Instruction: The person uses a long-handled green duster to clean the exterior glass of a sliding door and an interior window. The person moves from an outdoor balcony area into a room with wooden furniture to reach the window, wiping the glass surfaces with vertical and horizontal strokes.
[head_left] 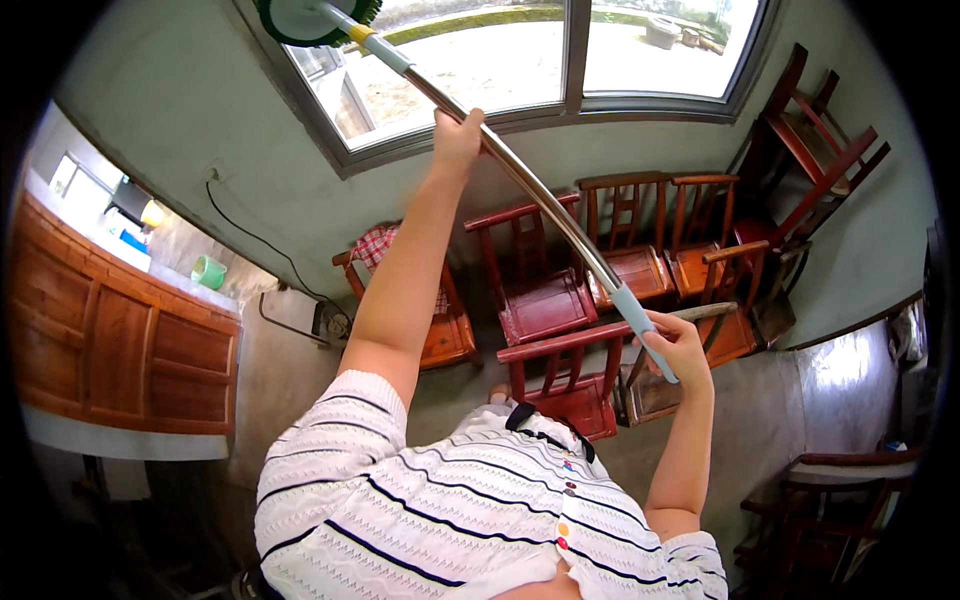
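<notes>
Both my hands hold a long-handled brush [545, 200], its metal pole running slantwise from upper left to lower right. My left hand [458, 142] is wrapped round the upper part of the pole, in front of the window frame. Lower down, my right hand [676, 345] grips the pale blue-grey sleeve at the pole's bottom end. The round brush head [305, 25], pale with a dark green bristle rim, is raised at the window's upper left corner; whether it touches the surface I cannot tell. Part of it is cut off by the picture's top edge.
Ahead is a sliding window [575, 100]. Below it stand several reddish wooden chairs [540, 300], with more chairs stacked [815, 150] at the right. A red checked cloth [374, 246] hangs on one chair. A black cord [250, 235] crosses the left wall near a wooden door [125, 335] and green bucket [208, 272].
</notes>
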